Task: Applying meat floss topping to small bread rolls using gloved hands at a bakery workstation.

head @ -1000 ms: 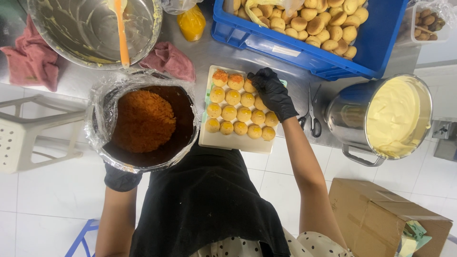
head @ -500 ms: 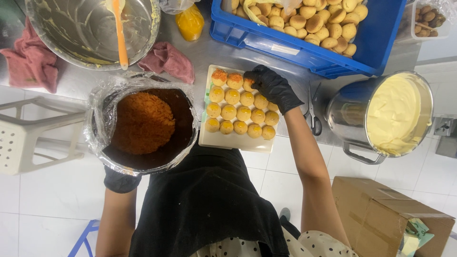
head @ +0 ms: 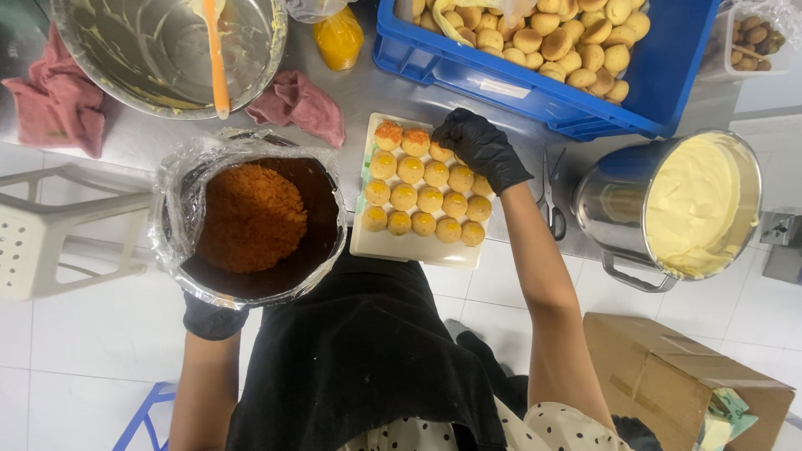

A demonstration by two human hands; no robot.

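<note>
My left hand [head: 213, 317], in a black glove, grips the near rim of a plastic-lined bowl [head: 180, 184] filled with orange crumbs [head: 251, 215]. My right hand [head: 480, 146], also black-gloved, rests its closed fingers on a small round bun at the far right corner of a white tray [head: 409, 246]. The tray holds several rows of yellow buns [head: 430, 199]; two at the far left corner carry an orange crumb topping [head: 401, 138].
A blue crate [head: 535, 83] of plain buns sits beyond the tray. A steel pot [head: 618, 196] of pale cream stands at right, scissors [head: 551, 200] beside it. A steel mixing bowl [head: 167, 75] with an orange spatula, pink cloths [head: 301, 104], a white stool [head: 42, 242] and a cardboard box [head: 668, 376] surround.
My right hand has shifted a little toward the far edge of the tray. The left hand and the crumb bowl have stayed put.
</note>
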